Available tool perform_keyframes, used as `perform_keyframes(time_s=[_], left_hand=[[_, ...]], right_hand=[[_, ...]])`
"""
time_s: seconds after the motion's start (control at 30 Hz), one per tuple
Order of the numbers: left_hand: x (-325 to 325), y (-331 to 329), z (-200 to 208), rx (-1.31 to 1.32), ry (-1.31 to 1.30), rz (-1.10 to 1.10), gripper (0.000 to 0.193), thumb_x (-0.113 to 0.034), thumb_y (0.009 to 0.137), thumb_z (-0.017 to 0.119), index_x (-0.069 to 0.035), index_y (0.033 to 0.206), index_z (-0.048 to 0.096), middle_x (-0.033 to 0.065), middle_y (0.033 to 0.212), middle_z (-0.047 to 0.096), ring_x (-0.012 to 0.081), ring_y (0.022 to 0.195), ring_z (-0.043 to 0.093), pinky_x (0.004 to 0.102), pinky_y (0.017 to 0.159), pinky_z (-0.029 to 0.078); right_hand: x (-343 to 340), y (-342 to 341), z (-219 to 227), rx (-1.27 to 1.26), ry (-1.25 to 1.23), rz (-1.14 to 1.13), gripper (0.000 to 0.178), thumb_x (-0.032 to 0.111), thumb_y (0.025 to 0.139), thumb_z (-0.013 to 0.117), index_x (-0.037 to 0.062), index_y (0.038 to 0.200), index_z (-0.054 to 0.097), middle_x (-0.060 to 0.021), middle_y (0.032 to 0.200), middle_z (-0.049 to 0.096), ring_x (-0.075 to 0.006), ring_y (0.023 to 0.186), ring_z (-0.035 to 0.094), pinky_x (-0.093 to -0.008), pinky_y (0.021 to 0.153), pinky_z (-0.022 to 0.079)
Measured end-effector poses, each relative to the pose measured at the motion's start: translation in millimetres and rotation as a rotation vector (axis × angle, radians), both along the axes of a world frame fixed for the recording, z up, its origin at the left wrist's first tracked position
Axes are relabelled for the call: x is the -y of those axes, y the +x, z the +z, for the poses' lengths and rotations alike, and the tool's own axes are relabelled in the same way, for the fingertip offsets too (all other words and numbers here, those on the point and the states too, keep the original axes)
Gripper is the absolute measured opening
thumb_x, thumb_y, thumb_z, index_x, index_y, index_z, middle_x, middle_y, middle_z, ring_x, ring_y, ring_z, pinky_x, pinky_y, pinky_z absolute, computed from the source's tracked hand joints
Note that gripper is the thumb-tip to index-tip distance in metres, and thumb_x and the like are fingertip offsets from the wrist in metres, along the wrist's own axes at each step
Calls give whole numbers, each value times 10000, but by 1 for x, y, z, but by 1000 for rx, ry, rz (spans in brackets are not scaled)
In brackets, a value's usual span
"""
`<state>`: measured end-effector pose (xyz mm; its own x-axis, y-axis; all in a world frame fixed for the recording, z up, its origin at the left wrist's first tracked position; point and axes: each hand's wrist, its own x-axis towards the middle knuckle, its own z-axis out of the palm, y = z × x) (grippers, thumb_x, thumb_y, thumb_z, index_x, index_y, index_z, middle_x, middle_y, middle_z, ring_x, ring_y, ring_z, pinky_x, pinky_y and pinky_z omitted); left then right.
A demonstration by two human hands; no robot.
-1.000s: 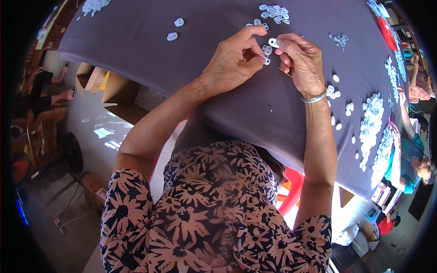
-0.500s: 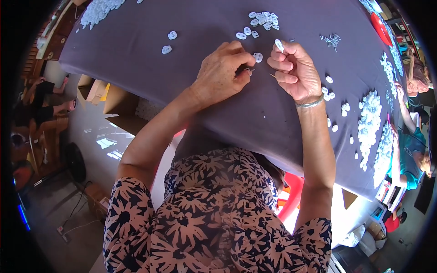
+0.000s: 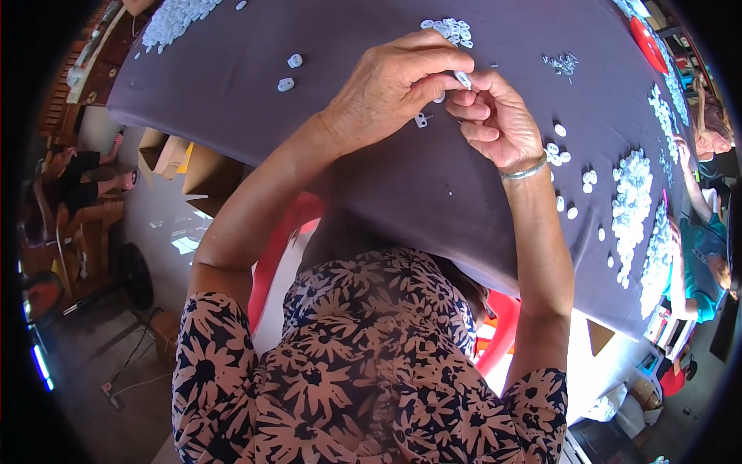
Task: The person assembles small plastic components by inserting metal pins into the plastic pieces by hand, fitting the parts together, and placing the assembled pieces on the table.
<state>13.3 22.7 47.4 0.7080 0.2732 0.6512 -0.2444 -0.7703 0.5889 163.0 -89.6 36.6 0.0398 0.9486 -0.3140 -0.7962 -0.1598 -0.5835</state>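
Observation:
A small white oval plastic piece [image 3: 463, 79] is pinched between the fingertips of both my hands, above the far middle of the table. My left hand [image 3: 390, 89] reaches over from the left, thumb and forefinger closed at the piece's edge. On the right, my right hand [image 3: 502, 120] grips it with thumb and forefinger, its other fingers curled. Just below the left fingers a white piece with holes [image 3: 421, 120] lies on the cloth. Another white piece shows partly behind the fingers. Beyond the hands sits a cluster of white oval pieces [image 3: 452, 31].
A dark cloth covers the table [image 3: 309, 166]. Small metal parts [image 3: 563, 65] lie at the far right. Heaps of white pieces [image 3: 632, 205] spread along the right, near a red dish [image 3: 648, 45]. Another heap [image 3: 176, 22] is far left. A co-worker in a teal shirt [image 3: 699, 263] works at right.
My left hand has moved up and right to meet the white piece in my right hand. A white piece with holes now shows on the cloth where my left fingers were.

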Motion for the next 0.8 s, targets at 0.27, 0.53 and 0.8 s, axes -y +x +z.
perform_keyframes(time_s=[0.27, 0.53, 0.8], left_hand=[[-5, 5, 1, 18, 175, -9, 176, 15, 799, 645, -6, 973, 634, 73, 860, 621, 198, 748, 623, 277, 650, 517], [-4, 0, 17, 1, 461, 128, 245, 54, 721, 652, -17, 952, 615, 80, 867, 619, 251, 733, 623, 329, 617, 523], [-3, 0, 15, -36, 578, 134, 292, 63, 663, 666, -34, 934, 615, 67, 877, 608, 239, 763, 628, 323, 650, 535]], right_hand=[[3, -3, 2, 263, 1, -82, 129, 146, 855, 569, 28, 810, 595, -15, 705, 561, -28, 505, 374, -160, 373, 279], [8, -9, 17, 685, 119, -228, 206, 166, 879, 586, -5, 981, 638, -25, 770, 616, -20, 519, 406, -166, 382, 313], [6, -10, 12, 769, 72, -240, 159, 38, 854, 601, -39, 991, 624, -53, 741, 617, -17, 498, 432, -163, 371, 345]])
